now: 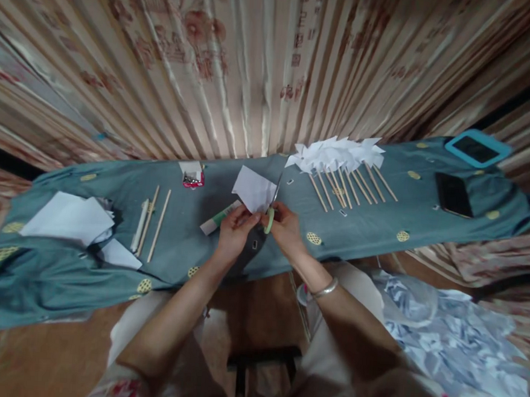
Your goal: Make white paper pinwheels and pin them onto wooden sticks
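Near the middle of the table, my left hand [236,233] is closed on the lower edge of a white sheet of paper [253,189]. My right hand [289,227] grips scissors [269,220] with pale green handles, their blades pointing away from me along the paper's right edge. Whether the blades are cutting into the paper I cannot tell. Beneath the paper and beside my left hand lies a green and white box [218,219], partly covered.
Paper pinwheels [336,155] on wooden sticks lie at the right. A phone [453,195] and a blue-framed tablet [477,148] sit farther right. At the left are loose sticks [158,226], stacked paper [66,218] and a small red box [194,175]. A bag of crumpled paper [458,345] stands lower right.
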### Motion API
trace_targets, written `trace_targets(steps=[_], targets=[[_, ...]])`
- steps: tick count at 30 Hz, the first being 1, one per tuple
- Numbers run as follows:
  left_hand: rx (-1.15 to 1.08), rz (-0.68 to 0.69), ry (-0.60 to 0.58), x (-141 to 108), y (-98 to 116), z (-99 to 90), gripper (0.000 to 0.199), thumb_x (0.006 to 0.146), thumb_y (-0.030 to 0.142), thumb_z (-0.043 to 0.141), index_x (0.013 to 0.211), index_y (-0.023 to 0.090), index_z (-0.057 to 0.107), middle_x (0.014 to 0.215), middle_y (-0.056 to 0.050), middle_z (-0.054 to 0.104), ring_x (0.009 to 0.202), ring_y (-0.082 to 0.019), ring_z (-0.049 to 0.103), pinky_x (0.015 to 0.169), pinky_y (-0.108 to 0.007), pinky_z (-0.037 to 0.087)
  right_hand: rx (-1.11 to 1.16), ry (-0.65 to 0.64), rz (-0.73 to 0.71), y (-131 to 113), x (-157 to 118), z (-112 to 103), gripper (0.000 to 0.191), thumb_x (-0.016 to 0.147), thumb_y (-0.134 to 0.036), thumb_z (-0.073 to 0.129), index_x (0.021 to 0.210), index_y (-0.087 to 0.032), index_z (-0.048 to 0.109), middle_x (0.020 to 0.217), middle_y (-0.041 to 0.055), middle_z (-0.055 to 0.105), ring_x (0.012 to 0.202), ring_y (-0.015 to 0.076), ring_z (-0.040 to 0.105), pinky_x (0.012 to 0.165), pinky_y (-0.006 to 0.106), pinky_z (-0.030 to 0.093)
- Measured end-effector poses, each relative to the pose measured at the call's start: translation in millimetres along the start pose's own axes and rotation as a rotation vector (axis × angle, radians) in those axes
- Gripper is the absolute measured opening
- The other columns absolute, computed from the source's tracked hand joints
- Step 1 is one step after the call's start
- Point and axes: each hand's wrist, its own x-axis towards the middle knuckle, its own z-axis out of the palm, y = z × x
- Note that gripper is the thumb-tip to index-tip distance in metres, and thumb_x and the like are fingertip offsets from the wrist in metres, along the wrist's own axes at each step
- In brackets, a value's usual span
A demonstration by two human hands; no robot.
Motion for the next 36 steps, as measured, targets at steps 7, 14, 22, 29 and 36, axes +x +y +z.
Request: trace_targets(steps=[7,14,22,29,36], targets=[[-0.077,-0.062,0.070,-3,7,-3.7,0.034,0.057,0.035,0.084,0.085,0.017,0.074,0.083,-0.003,0.075,0.075,-0.017,0.066,0.073,-0.029,0.052,-0.071,0.031,0.022,1,-6,3,0.039,0.052,-0.039,0.078,0.078,-0.022,0.054,0.055,-0.0097,0.058,0.050,0.0093,0.049,0.049,0.021,0.037],[-0.071,-0.114,0.143,0,4,-2.2,0.029,0.054,0.033,0.084,0.073,0.016,0.072,0.072,-0.003,0.072,0.065,-0.015,0.062,0.066,-0.027,0.050,-0.166,0.041,-0.023,7,-8,-3,0.039,0.056,-0.043,0.075,0.082,-0.022,0.056,0.059,-0.0071,0.061,0.054,0.0119,0.053,0.051,0.023,0.040],[-0.012,-0.159,0.164,1,6,5.0,0.028,0.052,0.032,0.084,0.072,0.015,0.072,0.069,-0.002,0.071,0.057,-0.013,0.058,0.052,-0.023,0.045,-0.225,0.029,-0.016,2,-10,-15,0.048,0.053,-0.047,0.081,0.085,-0.021,0.057,0.059,-0.0077,0.058,0.053,0.0108,0.051,0.053,0.025,0.041],[-0.010,-0.111,0.211,10,13,-5.6,0.033,0.051,0.036,0.087,0.071,0.016,0.071,0.069,-0.002,0.071,0.058,-0.014,0.060,0.053,-0.024,0.046,-0.183,-0.106,0.001,4,-22,-22,0.047,0.062,-0.051,0.083,0.092,-0.021,0.063,0.066,-0.0044,0.062,0.056,0.0108,0.053,0.053,0.024,0.042],[-0.046,-0.070,0.222,16,18,-13.7,0.025,0.057,0.035,0.087,0.071,0.021,0.072,0.067,-0.001,0.071,0.052,-0.012,0.057,0.050,-0.025,0.045,-0.180,-0.348,0.130,1,-40,-30,0.042,0.067,-0.054,0.080,0.088,-0.020,0.068,0.064,-0.0033,0.062,0.058,0.0104,0.056,0.055,0.023,0.044]])
